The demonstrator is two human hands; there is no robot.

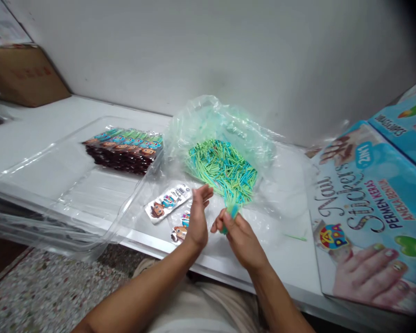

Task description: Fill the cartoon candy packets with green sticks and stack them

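From the plastic bag (229, 138) of sticks (225, 169) at twelve o'clock, the right hand (237, 231) pinches a small bundle (233, 212); best square its ends against the open, empty left hand (197, 217) at nine o'clock.

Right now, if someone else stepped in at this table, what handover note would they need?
Right hand: pinching a small bunch of green and blue sticks at the near edge of the stick pile.
Left hand: open, empty, palm toward the right hand, just over two loose packets.
The pile lies on an opened plastic bag.
Done, it seems: a row of packets stacked in the clear tray.
Left, apparently: most of the pile, the two loose packets, and one stray stick on the table.
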